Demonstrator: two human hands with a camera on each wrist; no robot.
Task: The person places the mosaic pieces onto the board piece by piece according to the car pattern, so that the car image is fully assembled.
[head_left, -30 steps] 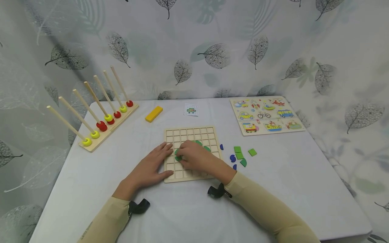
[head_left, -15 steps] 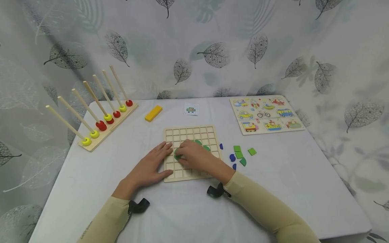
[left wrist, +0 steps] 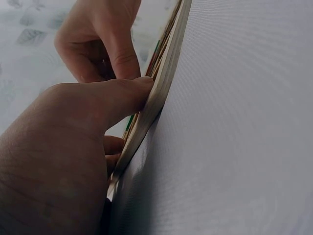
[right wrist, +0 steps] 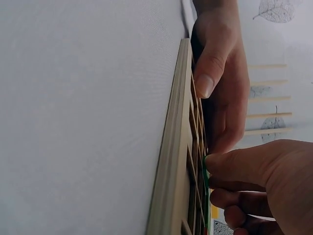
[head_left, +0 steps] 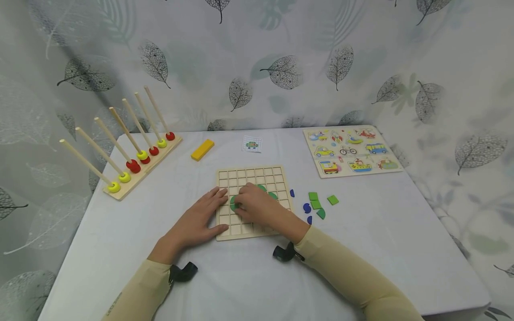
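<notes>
The square wooden grid board (head_left: 236, 229) lies flat in front of me. My left hand (head_left: 201, 219) rests at its left edge, fingers extended over the rim and thumb near the lower corner. Over the middle cells is my right hand (head_left: 259, 205), its curled fingers and thumb pinching a green piece (right wrist: 205, 169) low against the grid; the hand partly hides that piece. Beside the fingertips, a green curved piece (head_left: 232, 201) shows in the left cells. Further green rounded pieces (head_left: 273, 195) sit in the grid beyond the right hand.
Right of the board lie green squares (head_left: 313, 196), a green quarter-circle (head_left: 321, 214) and blue pieces (head_left: 307, 208). Behind are a pattern card (head_left: 252, 144), a yellow block (head_left: 202, 150) and a vehicle puzzle (head_left: 353, 151). A peg rack with beads (head_left: 140, 171) stands left.
The right fingers shift slightly at the green piece, and more of the green beside them shows. The left hand stays in place on the board edge.
</notes>
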